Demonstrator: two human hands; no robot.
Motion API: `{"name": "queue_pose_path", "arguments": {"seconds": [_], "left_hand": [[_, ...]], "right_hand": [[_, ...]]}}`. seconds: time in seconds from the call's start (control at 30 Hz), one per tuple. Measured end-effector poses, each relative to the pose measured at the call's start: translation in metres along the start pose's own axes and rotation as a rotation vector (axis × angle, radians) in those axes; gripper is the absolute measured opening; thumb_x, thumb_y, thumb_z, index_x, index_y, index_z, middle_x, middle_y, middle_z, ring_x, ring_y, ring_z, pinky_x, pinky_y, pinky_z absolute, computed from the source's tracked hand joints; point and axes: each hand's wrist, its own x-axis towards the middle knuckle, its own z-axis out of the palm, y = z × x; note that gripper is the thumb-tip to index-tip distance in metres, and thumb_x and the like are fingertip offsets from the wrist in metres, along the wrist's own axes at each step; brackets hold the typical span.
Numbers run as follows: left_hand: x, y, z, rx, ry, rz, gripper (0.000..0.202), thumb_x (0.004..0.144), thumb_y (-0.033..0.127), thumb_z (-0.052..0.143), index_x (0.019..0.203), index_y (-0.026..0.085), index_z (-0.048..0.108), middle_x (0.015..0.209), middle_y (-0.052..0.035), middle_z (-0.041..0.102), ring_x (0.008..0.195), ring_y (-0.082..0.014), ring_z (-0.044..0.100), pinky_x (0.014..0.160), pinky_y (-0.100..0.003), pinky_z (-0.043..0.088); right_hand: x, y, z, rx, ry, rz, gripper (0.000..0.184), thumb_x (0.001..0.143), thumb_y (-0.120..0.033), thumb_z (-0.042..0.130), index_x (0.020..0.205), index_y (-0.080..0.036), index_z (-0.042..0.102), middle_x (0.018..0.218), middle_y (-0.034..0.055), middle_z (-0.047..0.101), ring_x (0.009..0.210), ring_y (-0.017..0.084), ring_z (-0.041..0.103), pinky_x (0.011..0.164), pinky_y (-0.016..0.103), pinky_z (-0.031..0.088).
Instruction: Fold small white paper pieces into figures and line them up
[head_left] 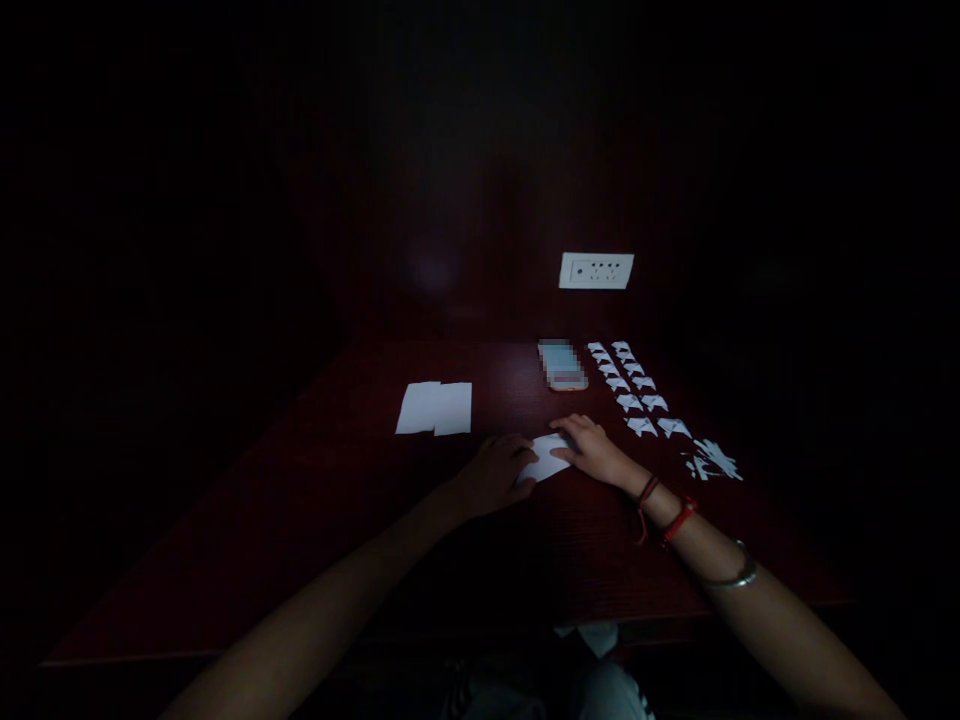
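Observation:
Between my hands a small piece of white paper (546, 457) lies on or just above the dark red table. My left hand (496, 474) grips its left side, with thumb and fingers bent around the edge. From the right, my right hand (595, 450) holds the other side, its thumb on the paper and its fingers curled over the far edge. The hands cover both ends of the paper, so I cannot tell whether it is folded. Farther left lie two overlapping white paper sheets (435, 408), apart from my hands.
A phone (562, 366) lies beyond my right hand. Two rows of small folded papers (628, 403) run along the right, with a pile of white paper strips (716, 460) nearer me. A socket panel (596, 271) is on the back wall. The table's front edge (150, 657) shows below.

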Motion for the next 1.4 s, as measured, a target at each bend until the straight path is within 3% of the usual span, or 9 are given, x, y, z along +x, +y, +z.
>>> {"name": "queue_pose_path", "arguments": {"seconds": [0.27, 0.43, 0.57, 0.67, 0.73, 0.9, 1.07, 1.27, 1.4], "left_hand": [[0.000, -0.001, -0.001, -0.005, -0.006, 0.002, 0.028, 0.078, 0.030, 0.045, 0.103, 0.017, 0.047, 0.113, -0.0076, 0.043, 0.109, -0.0206, 0.035, 0.091, -0.038, 0.029], [-0.001, -0.001, 0.001, 0.002, 0.014, 0.009, 0.030, 0.078, 0.030, 0.045, 0.105, 0.017, 0.046, 0.113, -0.0081, 0.042, 0.108, -0.0205, 0.036, 0.090, -0.038, 0.029], [0.000, -0.001, 0.000, 0.008, 0.004, 0.005, 0.030, 0.078, 0.031, 0.045, 0.105, 0.018, 0.047, 0.112, -0.0072, 0.044, 0.108, -0.0206, 0.036, 0.090, -0.038, 0.029], [0.000, -0.001, -0.001, 0.011, -0.009, -0.004, 0.029, 0.078, 0.032, 0.045, 0.104, 0.019, 0.047, 0.111, -0.0059, 0.045, 0.109, -0.0205, 0.035, 0.090, -0.037, 0.029], [0.000, -0.001, -0.001, 0.020, -0.012, -0.006, 0.031, 0.078, 0.033, 0.045, 0.106, 0.018, 0.046, 0.111, -0.0060, 0.045, 0.109, -0.0204, 0.035, 0.090, -0.037, 0.029], [0.000, -0.002, -0.001, 0.055, -0.024, -0.002, 0.037, 0.081, 0.033, 0.041, 0.114, 0.017, 0.040, 0.113, -0.0063, 0.045, 0.109, -0.0205, 0.035, 0.091, -0.038, 0.029], [-0.002, -0.005, 0.000, 0.090, -0.026, 0.010, 0.033, 0.083, 0.019, 0.035, 0.115, 0.018, 0.040, 0.118, -0.0057, 0.041, 0.109, -0.0194, 0.035, 0.091, -0.037, 0.029], [-0.001, -0.007, 0.003, 0.097, -0.046, 0.012, 0.036, 0.080, 0.015, 0.037, 0.116, 0.019, 0.038, 0.121, -0.0054, 0.040, 0.111, -0.0201, 0.034, 0.091, -0.039, 0.029], [0.000, -0.009, 0.006, 0.089, -0.042, 0.010, 0.035, 0.081, 0.018, 0.038, 0.116, 0.019, 0.039, 0.121, -0.0049, 0.040, 0.111, -0.0202, 0.034, 0.091, -0.038, 0.029]], "right_hand": [[0.002, 0.005, 0.005, 0.054, 0.031, -0.027, 0.051, 0.071, -0.034, 0.055, 0.118, -0.019, 0.038, 0.102, 0.0095, 0.048, 0.098, 0.022, 0.042, 0.083, 0.039, 0.033], [0.004, 0.002, 0.006, 0.166, 0.031, -0.045, 0.046, 0.070, -0.026, 0.057, 0.113, -0.019, 0.043, 0.100, 0.0086, 0.051, 0.095, 0.019, 0.046, 0.082, 0.037, 0.036], [0.002, -0.005, 0.001, 0.311, 0.155, -0.059, 0.044, 0.066, -0.020, 0.059, 0.108, -0.020, 0.047, 0.096, 0.0053, 0.052, 0.087, 0.016, 0.050, 0.078, 0.032, 0.040], [0.002, -0.006, -0.001, 0.392, 0.297, 0.019, 0.053, 0.062, -0.015, 0.060, 0.112, -0.021, 0.044, 0.100, 0.0058, 0.050, 0.086, 0.015, 0.050, 0.075, 0.030, 0.042], [0.001, -0.006, 0.000, 0.444, 0.317, 0.074, 0.058, 0.061, -0.011, 0.058, 0.116, -0.020, 0.040, 0.098, 0.0052, 0.052, 0.080, 0.013, 0.053, 0.072, 0.028, 0.044], [-0.005, -0.008, -0.004, 0.440, 0.200, 0.002, 0.045, 0.067, -0.008, 0.051, 0.110, -0.019, 0.047, 0.083, 0.0008, 0.060, 0.073, 0.011, 0.056, 0.073, 0.025, 0.045], [-0.012, -0.014, -0.013, 0.305, 0.082, -0.201, 0.020, 0.072, -0.012, 0.049, 0.086, -0.019, 0.062, 0.091, 0.0022, 0.061, 0.083, 0.012, 0.056, 0.077, 0.026, 0.044], [-0.015, -0.012, -0.011, 0.228, 0.014, -0.262, 0.025, 0.070, -0.014, 0.053, 0.094, -0.017, 0.061, 0.109, 0.0059, 0.053, 0.092, 0.014, 0.054, 0.085, 0.027, 0.042], [-0.017, -0.011, -0.012, 0.180, -0.008, -0.286, 0.024, 0.072, -0.014, 0.052, 0.094, -0.017, 0.062, 0.110, 0.0068, 0.052, 0.094, 0.015, 0.053, 0.084, 0.028, 0.042]]}}
